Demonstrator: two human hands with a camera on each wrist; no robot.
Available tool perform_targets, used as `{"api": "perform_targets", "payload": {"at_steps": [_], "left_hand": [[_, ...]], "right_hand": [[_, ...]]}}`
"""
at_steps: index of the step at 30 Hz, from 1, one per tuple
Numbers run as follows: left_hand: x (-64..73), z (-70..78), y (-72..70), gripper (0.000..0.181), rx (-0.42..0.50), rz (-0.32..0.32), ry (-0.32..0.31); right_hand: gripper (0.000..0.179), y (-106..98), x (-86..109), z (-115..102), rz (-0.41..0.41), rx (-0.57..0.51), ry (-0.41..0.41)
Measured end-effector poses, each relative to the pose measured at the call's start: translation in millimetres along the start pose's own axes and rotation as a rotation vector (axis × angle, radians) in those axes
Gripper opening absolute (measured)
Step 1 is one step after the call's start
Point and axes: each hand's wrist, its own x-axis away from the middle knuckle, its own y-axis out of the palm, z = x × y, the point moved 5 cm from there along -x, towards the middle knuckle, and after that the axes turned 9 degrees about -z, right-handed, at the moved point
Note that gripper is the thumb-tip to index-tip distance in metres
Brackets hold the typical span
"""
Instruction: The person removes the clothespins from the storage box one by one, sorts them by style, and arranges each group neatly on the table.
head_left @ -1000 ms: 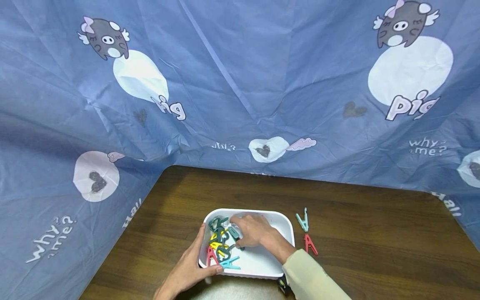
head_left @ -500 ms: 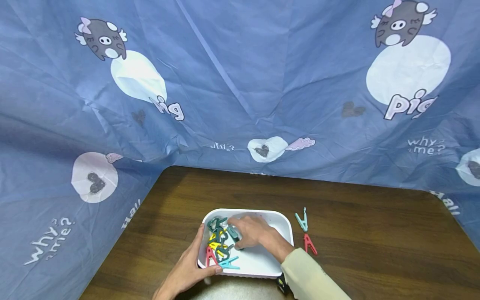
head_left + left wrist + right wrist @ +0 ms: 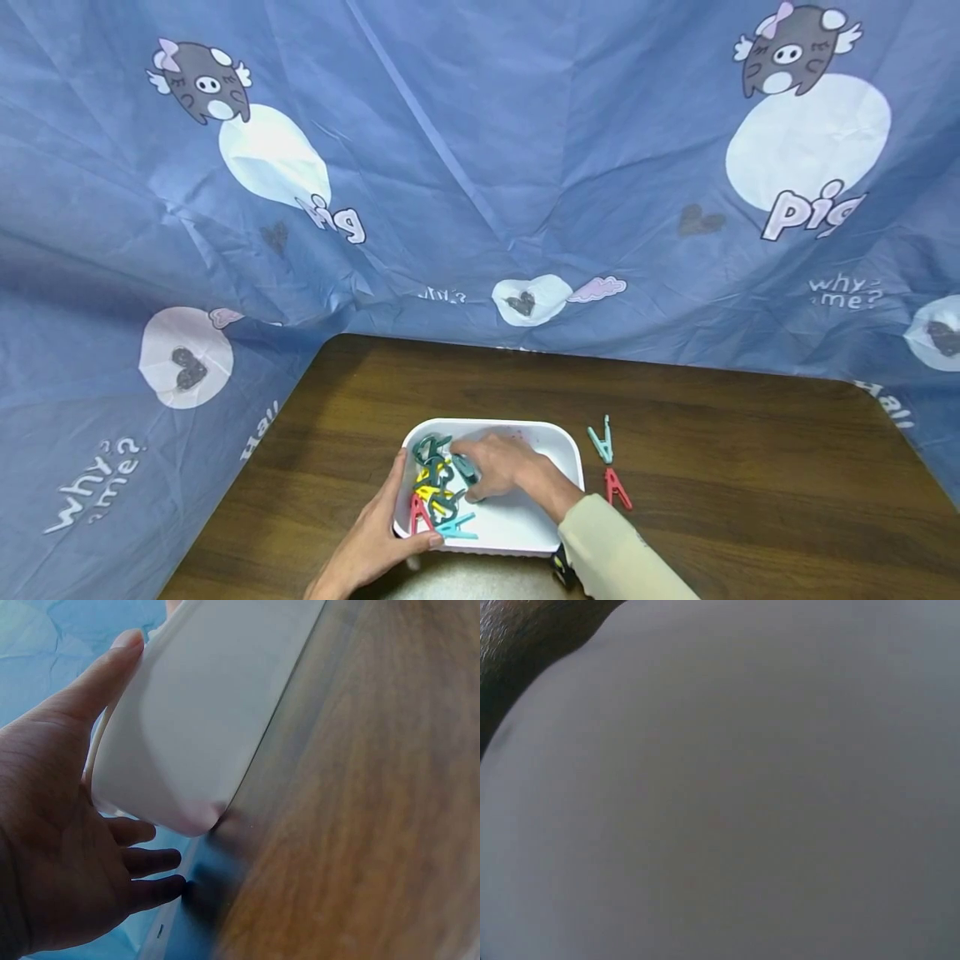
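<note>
Right hand [image 3: 501,465] pinched a green clamp [image 3: 465,469] inside the white tray [image 3: 517,529] — yellow clips [image 3: 428,492] lay near it at eight o'clock, left hand [image 3: 375,533] rested loose-fingered against the tray's eight-o'clock corner — the clamp sat at the right hand's nine o'clock.

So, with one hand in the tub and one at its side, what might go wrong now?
First, the green clip between the fingers of the right hand could catch on the yellow pieces jumbled beside it. Second, the tub might slide if the left hand let go while the right one rummages. Also, the red clip lies near the left thumb and may get nudged.
</note>
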Motion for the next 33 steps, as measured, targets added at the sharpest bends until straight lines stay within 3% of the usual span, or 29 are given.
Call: {"api": "perform_targets", "payload": {"at_steps": [12, 25, 33], "left_hand": [[-0.3, 0.0, 0.1, 0.125, -0.004, -0.013, 0.001], [-0.4, -0.3, -0.8, 0.125, -0.002, -0.016, 0.004], [-0.5, -3.4, 0.3, 0.125, 0.025, -0.026, -0.024]], "right_hand": [[0.067, 1.9, 0.9, -1.1, -0.01, -0.036, -0.021], [0.052, 0.5, 0.7, -2.9, -0.02, -0.086, -0.019], [0.049, -0.4, 0.6, -2.8, -0.017, -0.1, -0.017]]}}
